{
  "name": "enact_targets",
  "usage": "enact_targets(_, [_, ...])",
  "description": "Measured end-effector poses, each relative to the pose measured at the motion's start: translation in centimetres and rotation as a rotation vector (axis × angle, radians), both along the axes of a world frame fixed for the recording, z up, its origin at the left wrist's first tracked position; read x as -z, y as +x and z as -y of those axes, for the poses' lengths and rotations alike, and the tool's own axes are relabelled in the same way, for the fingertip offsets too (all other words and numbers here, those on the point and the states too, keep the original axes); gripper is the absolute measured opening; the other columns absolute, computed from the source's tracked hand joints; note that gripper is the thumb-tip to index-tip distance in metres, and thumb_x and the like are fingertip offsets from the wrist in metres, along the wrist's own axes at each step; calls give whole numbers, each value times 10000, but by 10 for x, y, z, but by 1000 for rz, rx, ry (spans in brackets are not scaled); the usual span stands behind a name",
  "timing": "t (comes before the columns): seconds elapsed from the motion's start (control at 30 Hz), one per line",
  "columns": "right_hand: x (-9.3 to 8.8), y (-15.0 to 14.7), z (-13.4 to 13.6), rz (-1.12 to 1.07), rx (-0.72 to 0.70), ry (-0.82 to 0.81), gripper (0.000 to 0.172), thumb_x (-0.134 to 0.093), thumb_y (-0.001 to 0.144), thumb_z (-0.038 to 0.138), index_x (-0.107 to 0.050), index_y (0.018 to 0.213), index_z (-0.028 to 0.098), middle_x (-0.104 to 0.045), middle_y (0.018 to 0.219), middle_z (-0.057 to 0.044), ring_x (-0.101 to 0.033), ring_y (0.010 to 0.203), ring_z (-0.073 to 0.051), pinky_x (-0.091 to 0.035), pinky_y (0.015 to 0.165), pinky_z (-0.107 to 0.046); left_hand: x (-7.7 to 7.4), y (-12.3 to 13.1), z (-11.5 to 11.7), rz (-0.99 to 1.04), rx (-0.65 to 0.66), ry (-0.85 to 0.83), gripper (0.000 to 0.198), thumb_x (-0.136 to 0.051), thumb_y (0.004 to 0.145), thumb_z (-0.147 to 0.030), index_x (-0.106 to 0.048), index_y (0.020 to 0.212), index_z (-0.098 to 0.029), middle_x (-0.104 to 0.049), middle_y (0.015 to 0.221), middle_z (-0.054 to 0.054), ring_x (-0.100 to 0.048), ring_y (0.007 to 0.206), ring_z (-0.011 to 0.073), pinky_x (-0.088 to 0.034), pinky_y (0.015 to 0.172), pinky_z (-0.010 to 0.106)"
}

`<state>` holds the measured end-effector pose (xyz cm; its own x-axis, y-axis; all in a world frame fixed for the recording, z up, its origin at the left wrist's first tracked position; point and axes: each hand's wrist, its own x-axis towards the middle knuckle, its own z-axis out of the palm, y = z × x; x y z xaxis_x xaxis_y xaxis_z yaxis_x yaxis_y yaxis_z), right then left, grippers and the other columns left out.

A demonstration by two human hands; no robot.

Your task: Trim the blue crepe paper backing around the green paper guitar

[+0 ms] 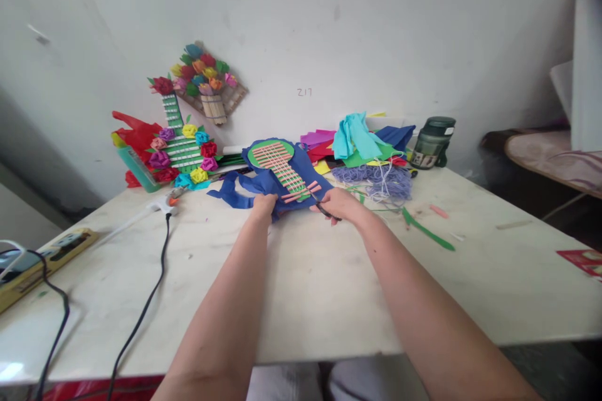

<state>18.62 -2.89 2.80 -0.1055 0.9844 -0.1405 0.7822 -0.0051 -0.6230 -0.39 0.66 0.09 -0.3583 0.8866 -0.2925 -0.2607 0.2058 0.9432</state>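
Observation:
On the table lies a blue sheet (pixel 308 169) with ragged cut edges, and on it a green piece (pixel 288 149) crossed by a lattice of pink and white strips (pixel 281 166). My left hand (pixel 266 205) is closed on the near left edge of the blue sheet. My right hand (pixel 339 203) is closed round the handles of dark scissors (pixel 324 208), whose blades point up and left to the sheet's lower edge, beside the pink strips. How far the blades are apart is too small to tell.
Flower-covered crafts (pixel 185 151) stand at the back left, near a white glue gun (pixel 162 205) and power strip (pixel 70 249). Coloured paper (pixel 356 135), purple string (pixel 376 182) and a dark bottle (pixel 433 143) sit at the back right. Green scraps (pixel 427 232) lie right.

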Motion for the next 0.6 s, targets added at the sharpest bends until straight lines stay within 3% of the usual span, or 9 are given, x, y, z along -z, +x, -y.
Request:
enact_targets(0.2, [-1,4,1,-193,8,-5,375,-708,667,490,-621,729,130,-621,528,-31,-555,381,-104,-414,384,-188,-2,10,3,179,48,40,219,-543,763,4,-594,937,-119,-637,650,35,-648,583,169,-570,599,313])
enact_targets(0.33, [-10,10,9,-379,-93,-80,419,-697,680,529,-542,701,140,-627,547,-41,-553,361,-100,-270,289,-155,-2,11,3,252,83,-14,174,-528,799,-27,-607,939,-94,-643,644,47,-637,538,152,-572,590,288])
enact_targets(0.6, [-18,30,12,-482,-259,-185,471,-611,735,595,-545,771,130,-630,531,-42,-575,379,-112,-254,272,-147,-1,10,7,290,215,-76,373,-470,732,75,-603,1062,-37,-683,682,97,-663,556,188,-574,582,280])
